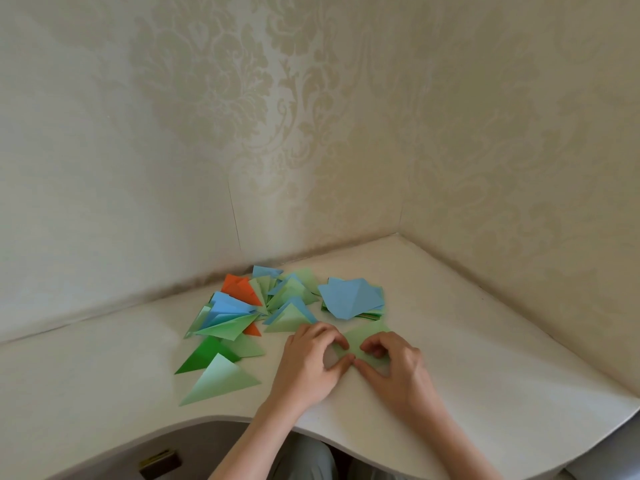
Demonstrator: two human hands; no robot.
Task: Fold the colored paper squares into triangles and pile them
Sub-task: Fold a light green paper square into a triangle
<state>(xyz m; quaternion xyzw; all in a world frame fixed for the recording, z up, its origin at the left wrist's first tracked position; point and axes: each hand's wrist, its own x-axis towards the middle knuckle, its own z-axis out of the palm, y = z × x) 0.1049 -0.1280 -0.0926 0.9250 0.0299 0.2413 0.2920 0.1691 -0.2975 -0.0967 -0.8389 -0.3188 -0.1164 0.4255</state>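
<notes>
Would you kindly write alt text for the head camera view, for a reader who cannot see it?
Two bare hands, left hand and right hand, press a light green paper flat on a white table, fingertips meeting at its near edge. To the left lie scattered folded triangles in green, blue and orange; behind sits a stack of unfolded squares, blue on top.

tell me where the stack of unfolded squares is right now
In the head view the stack of unfolded squares, blue sheet on top, sits on the white table toward the far right, just beyond the right hand and right of the folded triangles.
</notes>
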